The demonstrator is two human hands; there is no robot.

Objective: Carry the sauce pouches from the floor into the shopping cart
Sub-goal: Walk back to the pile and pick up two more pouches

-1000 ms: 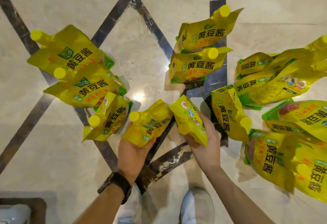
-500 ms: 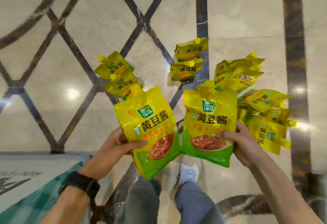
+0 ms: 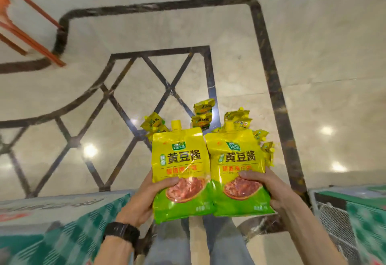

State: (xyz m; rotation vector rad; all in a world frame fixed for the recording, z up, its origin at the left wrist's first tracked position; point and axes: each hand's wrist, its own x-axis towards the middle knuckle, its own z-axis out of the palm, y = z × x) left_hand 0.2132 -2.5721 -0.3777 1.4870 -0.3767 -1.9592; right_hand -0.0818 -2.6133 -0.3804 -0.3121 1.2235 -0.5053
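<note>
Holding two yellow-and-green sauce pouches upright, side by side, fronts to camera, spouts up. Gripping left pouch (image 3: 179, 160) w/ left grip (image 3: 144, 200): clenched on its lower left edge, thumb across the front by the red food pic, fingers behind. Same for right pouch (image 3: 238, 160), touching left pouch's right edge: right grip (image 3: 269, 189) clenched on the lower right edge, thumb on front. Both held in the air above the floor (image 3: 313, 66).

Beyond left pouch, just past its spout: loose pouches (image 3: 201, 114) lying on the floor in a scattered cluster, some hidden behind the two held ones. Directly below left pouch: black watch (image 3: 122, 232) on the left wrist, blue jeans (image 3: 167, 248). Lower left of left pouch: green-check box (image 3: 52, 223), blurred, print unreadable. Lower right of left pouch, past the right pouch: mesh panel (image 3: 332, 220) w/ more green check beside it, blurred; cannot tell if cart. Far upper left of left pouch: orange frame (image 3: 27, 34), blurred, cut by the pic edge. All round left pouch: pale marble w/ dark inlaid bands in a lattice, plus a few lamp glare spots.
</note>
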